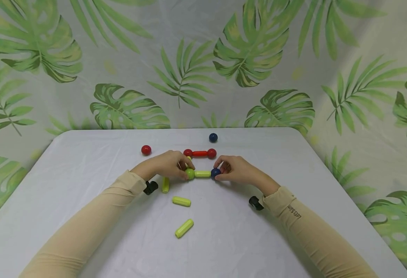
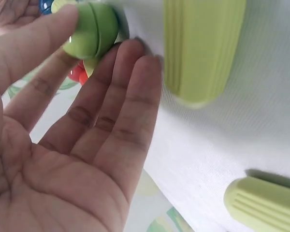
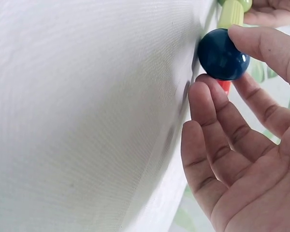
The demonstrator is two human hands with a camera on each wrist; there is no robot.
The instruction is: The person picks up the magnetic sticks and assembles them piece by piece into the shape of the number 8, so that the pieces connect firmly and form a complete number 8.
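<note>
1. A person's left hand [image 1: 173, 164] pinches a glossy lime-green ball [image 1: 190, 173] between thumb and fingers, near the middle of a white-covered worktop [image 1: 231, 239].
2. The right hand [image 1: 239, 170] faces it, thumb and fingers clamped on a navy ball [image 1: 215, 173]; its remaining fingers are spread loosely below the ball.
3. A ridged yellow-green rod [image 1: 202, 174] runs between the two held balls, touching both.
4. Just behind, a red rod [image 1: 200, 153] lies parallel, with a left red ball [image 1: 188, 153] and a right red ball [image 1: 211, 153] at its ends. A yellow piece [image 1: 189, 158], mostly hidden by the left hand, shows between the left red ball and the lime-green one.
5. Three loose yellow-green rods lie nearer the viewer: one beside the left wrist [image 1: 166, 185], one slightly closer [image 1: 181, 201], and one slanted, closest [image 1: 184, 228].
6. A separate red ball [image 1: 146, 150] sits to the left; a second navy ball [image 1: 213, 137] rests near the far edge.
7. Behind hangs a leaf-print cloth [image 1: 182, 77].
</note>
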